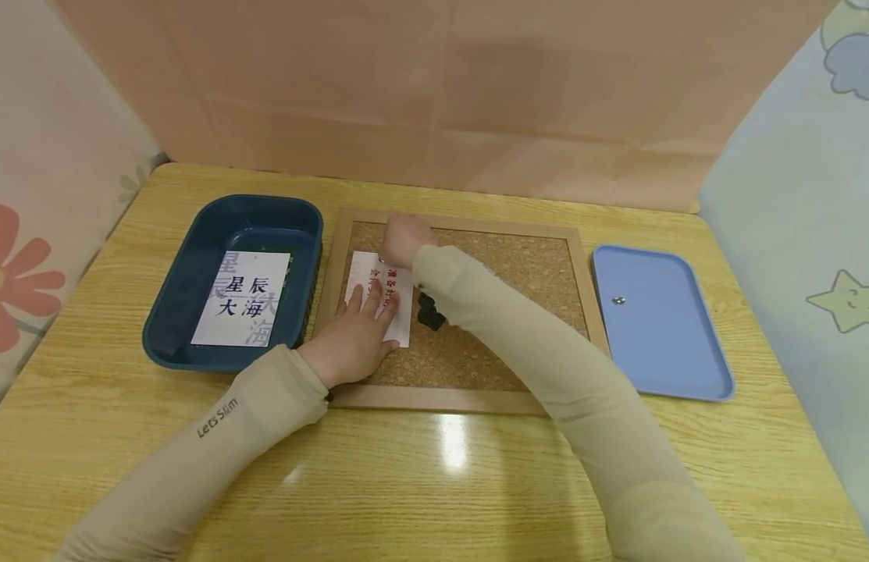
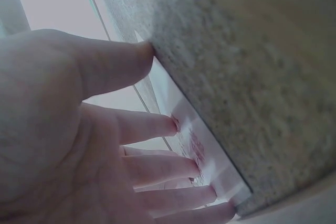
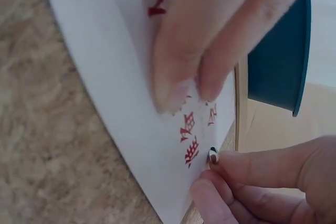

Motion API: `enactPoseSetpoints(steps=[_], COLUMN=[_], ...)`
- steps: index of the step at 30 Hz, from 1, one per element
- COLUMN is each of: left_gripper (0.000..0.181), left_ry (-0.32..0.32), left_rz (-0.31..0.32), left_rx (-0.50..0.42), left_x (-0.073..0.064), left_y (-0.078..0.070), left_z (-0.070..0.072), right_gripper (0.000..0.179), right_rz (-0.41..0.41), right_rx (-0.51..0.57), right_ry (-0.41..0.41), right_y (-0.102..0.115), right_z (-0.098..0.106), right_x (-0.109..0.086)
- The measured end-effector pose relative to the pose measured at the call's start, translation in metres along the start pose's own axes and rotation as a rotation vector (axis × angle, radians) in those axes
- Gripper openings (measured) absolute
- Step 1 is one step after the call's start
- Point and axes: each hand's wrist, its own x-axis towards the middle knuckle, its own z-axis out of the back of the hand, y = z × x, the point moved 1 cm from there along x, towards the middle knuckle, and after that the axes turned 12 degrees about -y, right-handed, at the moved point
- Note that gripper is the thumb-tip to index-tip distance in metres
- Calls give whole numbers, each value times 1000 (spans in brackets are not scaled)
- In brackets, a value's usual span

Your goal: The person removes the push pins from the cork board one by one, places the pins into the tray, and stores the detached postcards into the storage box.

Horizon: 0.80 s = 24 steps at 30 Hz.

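Note:
A white card [image 1: 402, 326] with red characters lies on the left part of a cork board [image 1: 518, 261]. My left hand [image 1: 355, 337] rests on it with extended, spread fingers; in the left wrist view the thumb [image 2: 118, 66] reaches the card's edge. At the card's top edge, my right hand [image 1: 408, 240] pinches a small shiny thumbtack [image 3: 213, 155] between thumb and forefinger. The tack is close against the card beside the red characters, its point hidden.
Left of the board stands a dark blue basin [image 1: 153, 332] holding a white card [image 1: 209, 324] with dark characters. To the right is a light blue tray [image 1: 666, 336] with a small metal tack [image 1: 619, 300] in it. A wooden frame [image 1: 434, 398] edges the board.

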Motion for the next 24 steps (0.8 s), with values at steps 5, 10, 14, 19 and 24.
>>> enactPoseSetpoints(steps=[5, 10, 14, 19, 24], left_gripper=[61, 61, 63, 65, 65], left_ry=[-3, 2, 6, 16, 11], left_rz=[-7, -3, 0, 17, 12], left_rx=[6, 5, 3, -12, -7], left_x=[1, 1, 2, 2, 2], left_y=[1, 2, 3, 4, 5], left_z=[0, 0, -1, 0, 0], right_gripper=[26, 16, 32, 40, 52], right_rz=[3, -25, -87, -135, -214], right_rx=[5, 2, 49, 205, 483], right_ry=[-17, 25, 95, 186, 222], right_y=[1, -2, -6, -7, -12], right_z=[-2, -2, 0, 3, 2], right_x=[0, 5, 12, 16, 14])
